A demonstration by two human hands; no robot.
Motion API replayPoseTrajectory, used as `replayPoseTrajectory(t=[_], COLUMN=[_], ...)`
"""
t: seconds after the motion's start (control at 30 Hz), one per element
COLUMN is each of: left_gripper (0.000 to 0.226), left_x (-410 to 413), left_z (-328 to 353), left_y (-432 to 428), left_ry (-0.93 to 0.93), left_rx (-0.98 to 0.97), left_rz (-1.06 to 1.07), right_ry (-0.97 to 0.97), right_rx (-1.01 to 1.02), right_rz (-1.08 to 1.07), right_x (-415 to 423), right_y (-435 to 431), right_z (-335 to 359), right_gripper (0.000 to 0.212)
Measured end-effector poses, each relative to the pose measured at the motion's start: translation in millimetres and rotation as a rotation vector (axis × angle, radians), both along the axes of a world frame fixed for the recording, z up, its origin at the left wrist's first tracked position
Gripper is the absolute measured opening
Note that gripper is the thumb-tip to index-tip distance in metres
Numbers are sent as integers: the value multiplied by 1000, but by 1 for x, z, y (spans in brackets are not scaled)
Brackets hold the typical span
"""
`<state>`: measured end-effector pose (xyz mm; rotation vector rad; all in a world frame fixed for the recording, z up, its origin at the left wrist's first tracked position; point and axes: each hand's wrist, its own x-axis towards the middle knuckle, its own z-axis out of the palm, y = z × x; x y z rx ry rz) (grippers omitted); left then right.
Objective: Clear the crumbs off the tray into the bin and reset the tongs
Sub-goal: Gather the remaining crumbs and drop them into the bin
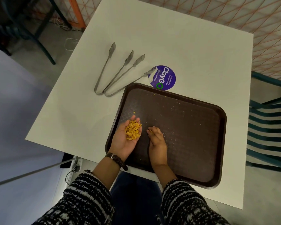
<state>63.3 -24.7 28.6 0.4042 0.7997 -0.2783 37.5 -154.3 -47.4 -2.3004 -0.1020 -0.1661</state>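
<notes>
Cupped open left hand (127, 140) holds crumbs (133, 130) over the tray (224, 143); right hand (157, 138) seemingly pinches more.

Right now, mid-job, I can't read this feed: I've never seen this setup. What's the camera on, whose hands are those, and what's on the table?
There is one picture, from a camera worn on a person's head, looking down. No machine: two bare hands. The left hand is cupped palm up, holding a pile of yellow crumbs. The right hand pinches a crumb over the brown tray, where small specks remain. Beside the tray on the white table lie two metal tongs and a purple sticker. No bin shows.
</notes>
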Motion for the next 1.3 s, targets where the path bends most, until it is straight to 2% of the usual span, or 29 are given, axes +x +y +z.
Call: replayPoseTrajectory(t=[0.07, 0.1, 0.17, 0.23, 0.3, 0.4, 0.53, 0.8, 1.1, 1.3], left_gripper=[27, 27, 27, 27, 26, 26, 26, 30, 28, 28], left_x=[1, 2, 3, 6, 9, 12, 14, -24, -125, -226], left_z=[2, 2, 5, 8, 13, 22, 35, 69, 65, 43], left_y=[-3, -4, -7, -11, -15, -22, -36, -88, -160, -228], left_ry=[-2, -1, -6, -17, -30, -58, -81, -83, -84, -105], left_rx=[-16, -21, -28, -37, -45, -53, -62, -119, -142, -214], left_rz=[-5, -6, -6, -8, -19, -54, -100, -183, -224, -111], right_ry=[49, 120, 257, 392, 505, 558, 538, 488, 493, 539], right_rx=[128, 257, 606, 1043, 1483, 1786, 1926, 2047, 2012, 1976], right_rz=[-148, -281, -602, -796, -770, -641, -584, -598, -551, -521], right_x=[3, 7, 17, 28, 37, 38, 28, -22, -115, -214], right_y=[6, 10, 15, 12, 2, -16, -33, -68, -138, -199], right_z=[10, 18, 35, 49, 65, 86, 104, 128, 134, 114], right_gripper=[32, 32, 25, 21, 25, 27, 23, 26, 24, 23])
